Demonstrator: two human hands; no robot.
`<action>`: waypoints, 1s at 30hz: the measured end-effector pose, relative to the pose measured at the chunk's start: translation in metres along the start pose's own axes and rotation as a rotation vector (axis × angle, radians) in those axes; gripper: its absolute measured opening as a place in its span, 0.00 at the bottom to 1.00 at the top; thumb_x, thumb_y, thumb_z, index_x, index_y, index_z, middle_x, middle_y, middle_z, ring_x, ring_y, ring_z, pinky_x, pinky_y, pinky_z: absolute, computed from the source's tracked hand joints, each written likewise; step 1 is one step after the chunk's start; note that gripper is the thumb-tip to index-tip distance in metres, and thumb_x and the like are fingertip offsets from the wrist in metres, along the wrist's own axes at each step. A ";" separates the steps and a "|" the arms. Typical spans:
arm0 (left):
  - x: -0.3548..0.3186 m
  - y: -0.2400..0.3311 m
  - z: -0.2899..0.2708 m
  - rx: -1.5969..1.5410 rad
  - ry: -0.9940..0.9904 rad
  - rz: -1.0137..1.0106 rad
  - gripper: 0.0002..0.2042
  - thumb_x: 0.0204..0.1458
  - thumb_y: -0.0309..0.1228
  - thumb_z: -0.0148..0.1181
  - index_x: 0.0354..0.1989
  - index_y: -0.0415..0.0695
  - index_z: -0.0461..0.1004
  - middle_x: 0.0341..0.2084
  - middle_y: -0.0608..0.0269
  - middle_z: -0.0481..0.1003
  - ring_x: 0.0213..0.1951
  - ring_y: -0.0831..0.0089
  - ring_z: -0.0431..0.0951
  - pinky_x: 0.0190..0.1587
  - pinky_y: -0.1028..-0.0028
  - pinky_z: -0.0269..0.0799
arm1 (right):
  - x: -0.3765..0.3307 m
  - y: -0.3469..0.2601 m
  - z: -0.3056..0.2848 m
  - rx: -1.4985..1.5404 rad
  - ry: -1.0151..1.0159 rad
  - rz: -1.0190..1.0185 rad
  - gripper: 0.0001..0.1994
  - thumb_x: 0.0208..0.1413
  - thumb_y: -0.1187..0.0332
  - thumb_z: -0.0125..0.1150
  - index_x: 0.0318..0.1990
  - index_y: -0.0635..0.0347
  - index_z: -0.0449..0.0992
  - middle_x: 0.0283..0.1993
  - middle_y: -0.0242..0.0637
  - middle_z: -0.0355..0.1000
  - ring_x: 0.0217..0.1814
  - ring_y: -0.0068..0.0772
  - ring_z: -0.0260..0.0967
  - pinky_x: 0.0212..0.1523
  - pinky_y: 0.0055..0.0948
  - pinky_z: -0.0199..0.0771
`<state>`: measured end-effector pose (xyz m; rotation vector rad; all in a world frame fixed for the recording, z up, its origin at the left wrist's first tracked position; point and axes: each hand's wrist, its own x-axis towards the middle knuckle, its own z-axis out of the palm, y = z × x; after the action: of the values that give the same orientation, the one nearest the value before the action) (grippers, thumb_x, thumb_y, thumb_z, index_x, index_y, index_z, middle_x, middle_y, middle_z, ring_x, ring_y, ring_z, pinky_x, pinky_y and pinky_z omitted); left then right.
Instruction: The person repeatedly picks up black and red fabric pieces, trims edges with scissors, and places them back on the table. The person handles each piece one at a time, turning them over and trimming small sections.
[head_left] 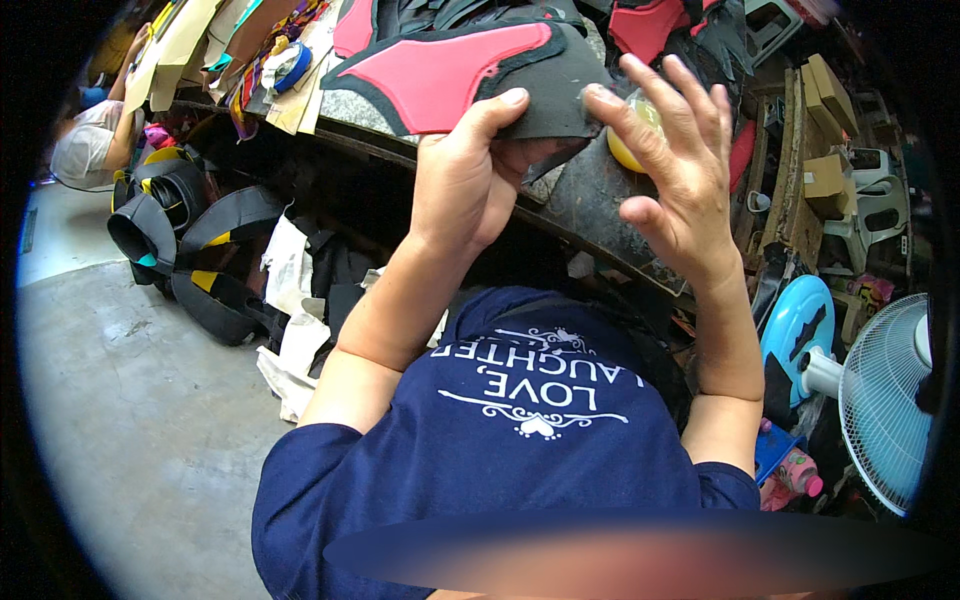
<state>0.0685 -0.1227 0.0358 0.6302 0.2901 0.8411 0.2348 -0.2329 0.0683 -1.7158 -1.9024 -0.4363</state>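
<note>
My left hand (463,185) grips the lower edge of a soft pink and black panel (440,72), thumb on top and fingers curled underneath. Its sheet is black with a shaped pink patch, and the right end is plain dark grey. My right hand (682,165) is raised at that end with its fingers spread. The right index fingertip is at the panel's edge; whether it presses on it I cannot tell. Behind the right hand stands a yellowish round container (625,152), partly hidden by the fingers. More pink and black pieces (645,28) lie beyond on the worktable (590,215).
Black and yellow pieces (190,235) are heaped on the floor at left, beside white scraps (292,300). A blue tape roll (291,68) lies on the table's left part. At right are a fan (885,400), a blue round object (797,325) and cardboard boxes (826,185). Another person (88,145) is far left.
</note>
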 end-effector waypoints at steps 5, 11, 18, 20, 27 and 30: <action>-0.006 0.009 -0.003 0.015 0.044 -0.057 0.15 0.59 0.26 0.50 0.51 0.30 0.69 0.44 0.48 0.77 0.44 0.59 0.81 0.49 0.63 0.80 | -0.006 0.008 0.004 -0.072 0.053 0.000 0.42 0.57 0.27 0.21 0.55 0.43 0.78 0.66 0.41 0.63 0.72 0.43 0.52 0.72 0.50 0.33; -0.004 0.003 -0.012 -0.053 0.020 -0.088 0.17 0.60 0.27 0.47 0.53 0.29 0.68 0.47 0.45 0.76 0.47 0.57 0.80 0.53 0.62 0.78 | -0.005 -0.003 0.021 0.047 0.066 -0.079 0.34 0.51 0.25 0.37 0.51 0.32 0.80 0.64 0.36 0.65 0.71 0.44 0.51 0.71 0.54 0.30; 0.007 0.007 -0.022 -0.582 -0.213 -0.216 0.19 0.61 0.26 0.42 0.57 0.27 0.63 0.51 0.41 0.73 0.50 0.56 0.78 0.48 0.65 0.81 | 0.006 -0.007 0.031 0.978 0.030 0.186 0.54 0.51 0.22 0.17 0.66 0.61 0.61 0.75 0.51 0.41 0.78 0.47 0.36 0.74 0.45 0.28; 0.008 0.001 -0.017 -0.619 -0.223 -0.238 0.20 0.61 0.26 0.42 0.59 0.28 0.62 0.51 0.40 0.72 0.51 0.56 0.77 0.47 0.66 0.82 | 0.005 -0.015 0.046 0.954 0.006 0.152 0.52 0.54 0.25 0.21 0.70 0.66 0.52 0.76 0.54 0.37 0.79 0.47 0.32 0.74 0.41 0.28; 0.015 -0.001 -0.014 -0.620 -0.165 -0.215 0.19 0.60 0.26 0.44 0.59 0.32 0.63 0.51 0.46 0.74 0.50 0.60 0.78 0.49 0.69 0.81 | 0.000 -0.028 0.080 0.622 0.128 -0.027 0.50 0.56 0.27 0.28 0.73 0.61 0.39 0.77 0.54 0.30 0.79 0.54 0.24 0.73 0.48 0.24; 0.010 -0.005 -0.011 -0.500 -0.110 -0.228 0.17 0.60 0.28 0.46 0.57 0.35 0.67 0.50 0.51 0.76 0.47 0.63 0.80 0.46 0.69 0.81 | 0.015 -0.015 0.083 0.622 0.300 -0.041 0.48 0.56 0.28 0.30 0.72 0.58 0.46 0.75 0.53 0.39 0.78 0.54 0.31 0.73 0.48 0.28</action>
<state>0.0725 -0.1134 0.0243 0.1693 0.0432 0.6232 0.2051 -0.1755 0.0120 -1.1353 -1.6260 -0.0861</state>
